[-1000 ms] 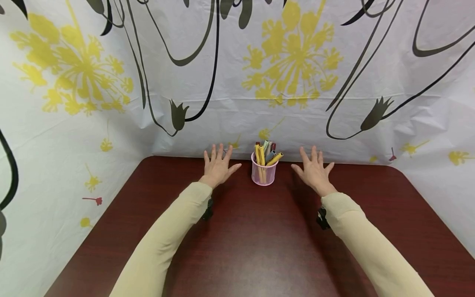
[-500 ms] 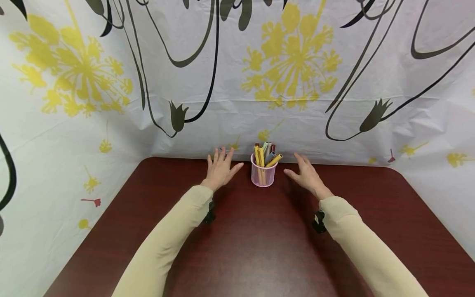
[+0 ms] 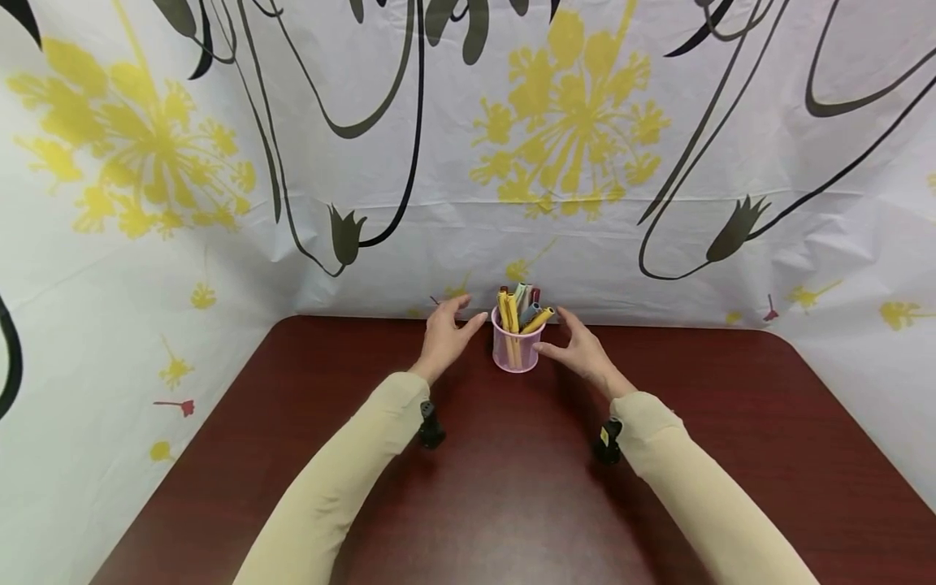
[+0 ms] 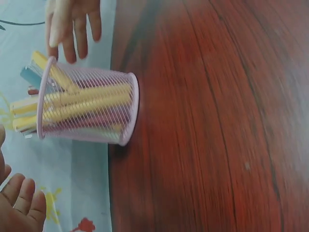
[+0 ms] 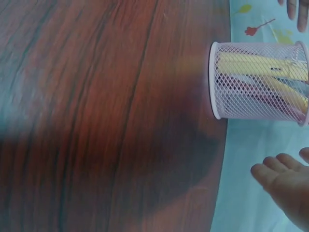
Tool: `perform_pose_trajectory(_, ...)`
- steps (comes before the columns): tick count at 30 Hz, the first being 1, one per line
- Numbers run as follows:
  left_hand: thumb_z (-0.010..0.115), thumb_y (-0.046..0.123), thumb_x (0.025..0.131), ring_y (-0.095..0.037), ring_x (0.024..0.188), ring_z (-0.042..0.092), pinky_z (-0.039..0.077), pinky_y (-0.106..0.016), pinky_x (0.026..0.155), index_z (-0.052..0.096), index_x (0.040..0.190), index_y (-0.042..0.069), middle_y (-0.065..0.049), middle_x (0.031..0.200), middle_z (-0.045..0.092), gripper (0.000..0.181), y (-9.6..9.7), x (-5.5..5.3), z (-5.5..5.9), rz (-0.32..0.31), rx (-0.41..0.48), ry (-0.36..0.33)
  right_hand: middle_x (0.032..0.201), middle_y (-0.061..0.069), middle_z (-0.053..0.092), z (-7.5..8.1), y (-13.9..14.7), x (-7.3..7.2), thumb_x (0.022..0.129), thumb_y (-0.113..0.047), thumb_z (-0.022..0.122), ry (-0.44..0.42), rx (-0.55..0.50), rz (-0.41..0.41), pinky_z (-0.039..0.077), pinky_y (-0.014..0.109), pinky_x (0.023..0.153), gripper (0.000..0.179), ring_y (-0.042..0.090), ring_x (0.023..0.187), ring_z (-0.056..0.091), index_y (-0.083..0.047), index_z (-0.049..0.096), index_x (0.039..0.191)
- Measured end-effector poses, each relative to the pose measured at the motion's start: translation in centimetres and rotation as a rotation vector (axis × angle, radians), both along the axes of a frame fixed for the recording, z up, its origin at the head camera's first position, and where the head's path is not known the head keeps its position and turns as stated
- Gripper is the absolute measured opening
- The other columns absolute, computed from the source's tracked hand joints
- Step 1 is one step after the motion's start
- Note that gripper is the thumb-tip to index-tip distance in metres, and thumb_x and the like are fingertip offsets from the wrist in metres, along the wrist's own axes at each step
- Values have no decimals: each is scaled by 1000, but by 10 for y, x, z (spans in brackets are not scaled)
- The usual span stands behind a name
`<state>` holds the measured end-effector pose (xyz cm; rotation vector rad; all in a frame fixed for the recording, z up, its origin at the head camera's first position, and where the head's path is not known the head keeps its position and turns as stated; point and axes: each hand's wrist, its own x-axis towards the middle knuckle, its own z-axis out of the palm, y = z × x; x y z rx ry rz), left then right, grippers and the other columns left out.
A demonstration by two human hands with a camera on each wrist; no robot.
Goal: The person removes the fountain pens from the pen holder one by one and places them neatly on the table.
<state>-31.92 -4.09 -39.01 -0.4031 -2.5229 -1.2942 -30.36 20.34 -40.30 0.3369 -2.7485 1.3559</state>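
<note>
A pink mesh pen cup stands upright near the back edge of the table, filled with several markers, mostly yellow, their ends sticking out above the rim. My left hand is just left of the cup, apart from it, thumb and fingers spread around a gap. On the other side, my right hand is closer, its thumb tip overlapping the cup's side in the head view. In the right wrist view, that hand's relaxed fingers show beside the mesh, with a gap between. Neither hand holds anything.
The dark red wooden table has rounded back corners. A white curtain printed with yellow flowers and dark stems hangs right behind the table and along both sides. A small black camera is strapped at the left wrist, another at the right.
Both hands have moved inward toward the pen cup, the right one further. Their spread fingers have turned from flat, palm-down to facing the cup from either side. The cup stays in place.
</note>
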Motion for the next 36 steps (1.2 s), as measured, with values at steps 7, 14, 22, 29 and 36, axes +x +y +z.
perform_pose_trajectory(7,67,28,88,-26,104,63,53,-36,84,55,130,5,-9,130,57,49,18,-2,2,15,155,-39,145,24,36,-10,-13,-10,81,-16,75,64,-120,48,26,55,109,86,38,136,31,0,23,146)
perform_pose_trajectory(14,70,23,86,-27,101,65,55,-34,78,56,127,3,-10,128,59,47,30,-3,0,28,216,-47,148,22,31,-20,-19,-17,79,-17,77,24,-172,45,20,55,112,89,36,138,26,-2,21,147)
perform_pose_trajectory(22,71,22,85,-27,99,65,55,-31,76,56,128,5,-11,129,58,48,40,-4,0,25,249,-55,150,21,25,-12,-26,-12,81,-18,75,-50,-220,56,20,54,112,91,36,139,23,-4,16,148)
perform_pose_trajectory(29,73,17,83,-26,93,65,55,-31,76,61,120,5,-11,117,62,41,51,-5,0,68,251,9,141,25,35,-14,-28,-17,81,-9,74,-55,-283,97,30,54,107,86,40,128,39,-2,18,145)
perform_pose_trajectory(36,73,21,83,-24,89,64,54,-31,75,63,116,8,-11,108,62,37,56,-6,0,91,228,26,138,20,38,-29,-29,-26,79,-17,77,-47,-294,65,31,51,107,85,34,127,40,-5,23,143)
